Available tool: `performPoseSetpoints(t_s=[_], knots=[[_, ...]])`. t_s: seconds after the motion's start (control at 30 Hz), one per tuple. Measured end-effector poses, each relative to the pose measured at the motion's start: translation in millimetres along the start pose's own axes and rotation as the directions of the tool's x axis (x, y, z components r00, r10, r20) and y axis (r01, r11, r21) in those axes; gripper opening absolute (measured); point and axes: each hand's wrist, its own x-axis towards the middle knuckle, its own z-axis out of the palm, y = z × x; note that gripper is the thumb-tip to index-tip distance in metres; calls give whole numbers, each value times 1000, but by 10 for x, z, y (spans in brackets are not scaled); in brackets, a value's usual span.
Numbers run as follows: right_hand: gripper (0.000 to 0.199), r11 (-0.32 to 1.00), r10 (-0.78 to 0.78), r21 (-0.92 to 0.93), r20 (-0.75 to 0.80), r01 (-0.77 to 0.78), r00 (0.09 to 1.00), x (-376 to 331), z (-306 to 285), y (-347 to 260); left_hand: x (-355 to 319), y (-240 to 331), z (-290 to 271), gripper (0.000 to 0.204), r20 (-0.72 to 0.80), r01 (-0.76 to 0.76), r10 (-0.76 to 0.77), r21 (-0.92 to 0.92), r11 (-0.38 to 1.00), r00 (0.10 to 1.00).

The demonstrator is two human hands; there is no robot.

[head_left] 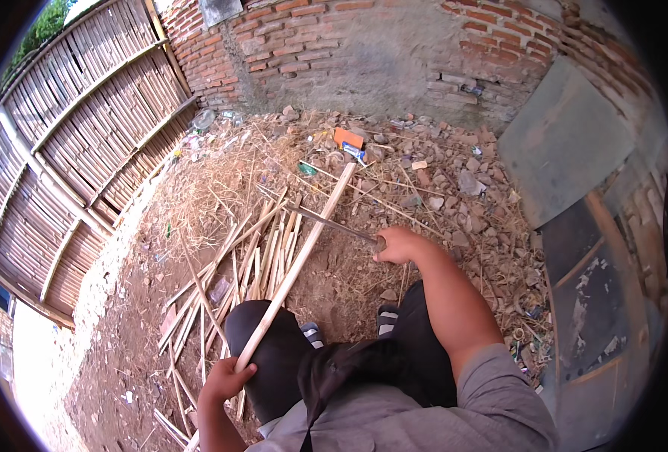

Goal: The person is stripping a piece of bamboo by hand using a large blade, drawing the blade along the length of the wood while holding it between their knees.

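Note:
My left hand [225, 378] grips the lower end of a long pale split-bamboo strip [298, 265] beside my left knee. The strip slants up and away to the right, passing over that knee. In my right hand [399, 246] is the handle of a long, narrow-bladed knife [345, 229], fingers wrapped round it. Its dark blade points left and meets the strip above the middle of its length; whether the edge has bitten in cannot be seen. Several thinner bamboo strips [262, 260] lie in a loose heap on the ground in front of my left knee.
Dry straw and broken brick rubble [454, 203] cover the ground ahead. An orange block [347, 138] lies near the brick wall [311, 56]. A bamboo fence [85, 113] runs along the left. Grey panels [567, 143] lean at the right. My sandalled feet are close together below.

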Motion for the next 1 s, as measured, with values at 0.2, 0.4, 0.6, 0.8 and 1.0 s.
performPoseSetpoints(t_s=[0.2,0.4,0.6,0.8,1.0], knots=[[55,980,-170,-71,178,184,969,-121,102,-331,-48,-68,-6,40,16,-17,18,-83,996,1000],[55,998,-58,17,64,57,996,-11,11,-86,-53,71,-53,41,40,15,-14,-10,1000,999],[54,998,-56,-23,-22,56,998,73,107,72,-43,61,-15,42,-22,-8,7,-7,1000,1000],[55,979,-196,-29,137,202,971,31,214,-242,-18,2,-9,44,-13,-10,9,-49,999,1000],[53,986,-165,29,83,163,983,64,173,-159,-15,39,-43,44,-4,-7,6,-6,1000,1000]])
